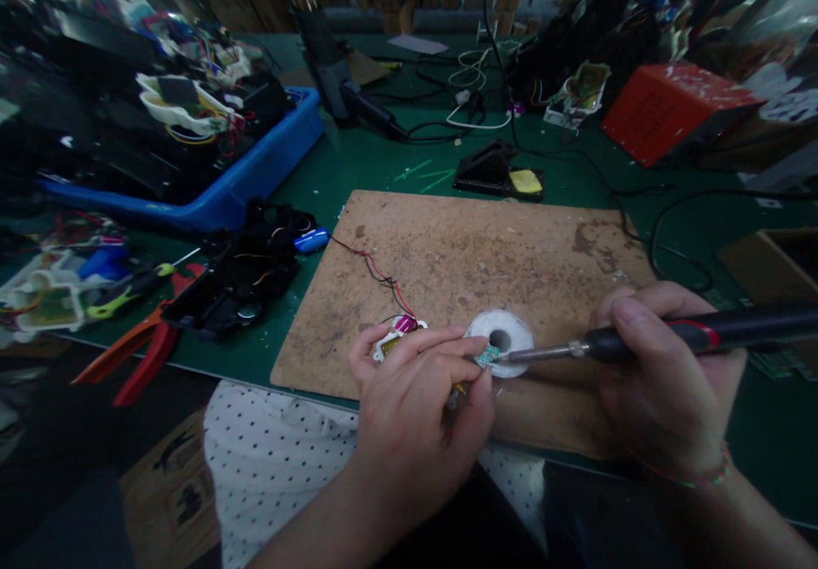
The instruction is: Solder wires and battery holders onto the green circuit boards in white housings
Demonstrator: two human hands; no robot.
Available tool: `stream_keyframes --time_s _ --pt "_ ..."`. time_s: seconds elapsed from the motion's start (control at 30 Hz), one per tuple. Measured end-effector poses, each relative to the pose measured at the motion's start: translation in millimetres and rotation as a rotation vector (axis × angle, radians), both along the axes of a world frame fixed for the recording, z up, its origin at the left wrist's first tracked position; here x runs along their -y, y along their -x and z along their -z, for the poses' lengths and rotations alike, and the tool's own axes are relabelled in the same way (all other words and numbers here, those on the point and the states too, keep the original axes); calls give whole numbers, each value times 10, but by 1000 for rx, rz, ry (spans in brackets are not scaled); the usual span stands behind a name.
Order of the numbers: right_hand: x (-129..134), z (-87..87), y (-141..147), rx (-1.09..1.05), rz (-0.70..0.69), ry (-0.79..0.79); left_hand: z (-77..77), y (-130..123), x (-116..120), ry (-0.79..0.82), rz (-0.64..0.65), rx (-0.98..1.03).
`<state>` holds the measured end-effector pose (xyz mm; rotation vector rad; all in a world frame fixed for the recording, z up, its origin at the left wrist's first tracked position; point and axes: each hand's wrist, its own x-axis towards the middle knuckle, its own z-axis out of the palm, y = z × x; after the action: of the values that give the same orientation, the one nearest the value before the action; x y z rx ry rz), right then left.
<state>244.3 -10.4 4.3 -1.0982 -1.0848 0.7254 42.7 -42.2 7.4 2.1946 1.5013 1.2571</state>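
Note:
Between the thumb and fingers of my left hand is a small green circuit board. Under the same hand lies a white plastic housing, partly hidden, with a purple-wrapped part and red and black wires leading to a blue battery cell. My right hand grips a soldering iron by its black handle. The iron's tip is at the circuit board; whether it touches cannot be made out. Just behind the board, a white solder spool lies flat on the brown work board.
At left are a blue crate full of parts, black housings, red-handled pliers and a screwdriver. Behind the work board stand an iron holder with a yellow sponge and a heat gun. A red box sits back right.

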Motion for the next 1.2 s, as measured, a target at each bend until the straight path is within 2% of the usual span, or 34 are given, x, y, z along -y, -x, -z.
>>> stream_keyframes --time_s 0.63,1.2 --pt "19 14 -28 30 21 61 13 -17 8 -24 -17 0" --pt "20 11 -15 44 19 44 12 -33 12 -38 -39 -20"
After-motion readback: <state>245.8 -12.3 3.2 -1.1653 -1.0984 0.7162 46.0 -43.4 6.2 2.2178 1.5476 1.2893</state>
